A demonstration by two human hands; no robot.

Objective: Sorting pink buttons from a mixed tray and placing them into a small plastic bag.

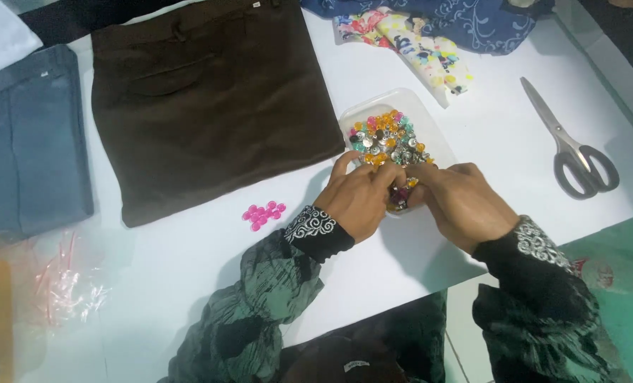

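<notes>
- Both your hands are down at the near end of the clear plastic tray [373, 106] of mixed coloured buttons [387, 138], so I'd call this the sorting/picking step: you're fishing pieces out of the pile.
- Your left hand [359, 198] and right hand [462, 202] are pressed together fingertip to fingertip over the near edge of the tray, pinching at something small and dark reddish. Probably a button, but it's too small and too covered to say for sure.
- The little heap of pink buttons [263, 213] sits on the white surface [189, 276] just left of the tray, apart from it, near the brown folded garment [210, 99].
- Next move, as I read it, calls for a fine pinch and a clean lift so you don't drag neighbours over the tray rim.
- Scissors [579, 152] lie well to the right of the tray, untouched.
- Hard to make out: the tray's near rim is under your fingers, the floral cloth [415, 42] behind the tray is partly cut off, and the clear bag [61, 284] far left is just a blur.
</notes>
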